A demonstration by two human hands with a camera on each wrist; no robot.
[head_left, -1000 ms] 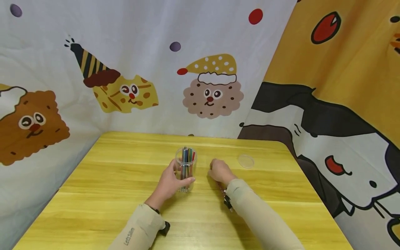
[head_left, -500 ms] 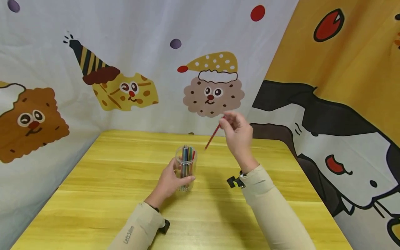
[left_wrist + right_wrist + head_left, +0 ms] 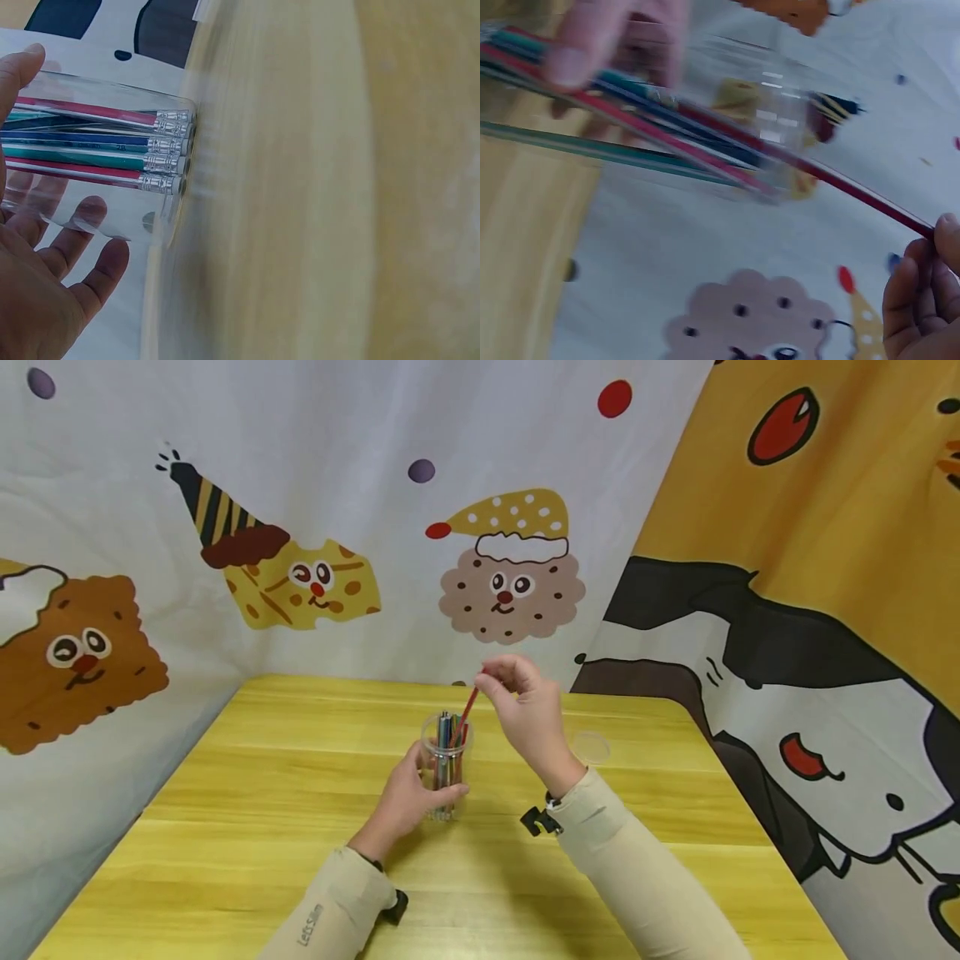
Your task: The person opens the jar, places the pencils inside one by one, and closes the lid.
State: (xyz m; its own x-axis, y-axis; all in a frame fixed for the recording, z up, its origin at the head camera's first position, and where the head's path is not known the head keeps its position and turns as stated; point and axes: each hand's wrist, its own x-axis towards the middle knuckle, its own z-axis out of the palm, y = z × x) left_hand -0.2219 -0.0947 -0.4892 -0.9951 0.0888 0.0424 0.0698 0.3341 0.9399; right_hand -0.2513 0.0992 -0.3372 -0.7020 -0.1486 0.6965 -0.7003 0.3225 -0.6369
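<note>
My left hand [image 3: 405, 797] grips a clear jar [image 3: 447, 752] that stands upright on the table, fingers behind it and thumb across the front. Several pencils [image 3: 82, 140] in red, blue and green stand in the jar, their metal ferrules and erasers down at its base. Above and to the right, my right hand [image 3: 531, 714] pinches a red pencil [image 3: 469, 703] near its upper end. The pencil slants down to the left, and in the right wrist view its lower part passes through the jar's mouth among the others.
A round transparent lid [image 3: 592, 747] lies flat on the wooden table [image 3: 300, 760], right of the jar. Behind the table hangs a white curtain [image 3: 345, 435] with cartoon prints, and a yellow one with a black and white figure is at the right.
My right hand has risen from the tabletop with the red pencil, then moved left and down so its lower end enters the jar. My left hand and the jar have stayed put.
</note>
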